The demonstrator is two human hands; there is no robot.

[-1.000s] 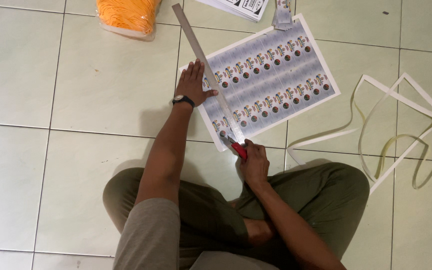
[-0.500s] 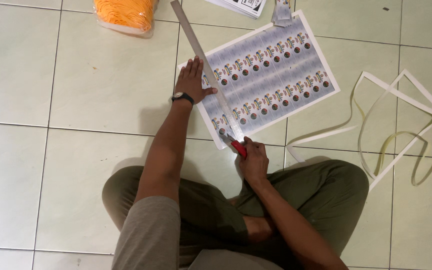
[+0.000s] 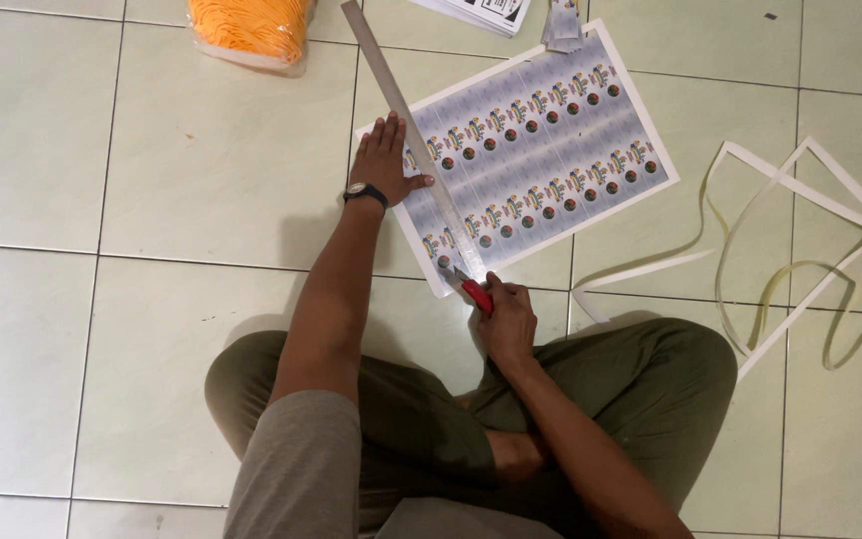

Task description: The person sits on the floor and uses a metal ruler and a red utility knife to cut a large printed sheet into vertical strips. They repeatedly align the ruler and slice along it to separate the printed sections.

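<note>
A: Status on the printed sheet?

B: Flat on the tiled floor, rows of small coloured labels on it. The metal ruler lies diagonally across its left margin, running from the near corner up past the far edge. The red-handled cutter sits at the near end of the ruler, blade at the sheet's near-left corner.

A: How far along?

B: My read: this edge cut is at its near end, with the blade right at the corner. White trimmed strips lie curled on the floor to the right, well apart from the sheet, so some border trimming looks done. The sheet's white margin shows on the other sides, and the label rows are uncut. Most of the work is left.

A: Grips?

B: The left hand lies flat with fingers spread, pressing beside the ruler and thumb touching it. It clasps nothing. The right hand is wrapped tight round the cutter handle, just off the sheet's near corner.

A: Anything else around?

B: An orange bundle in a clear bag sits at the top, and more printed paper lies beyond the sheet's far edge. Neither touches the hands.
</note>
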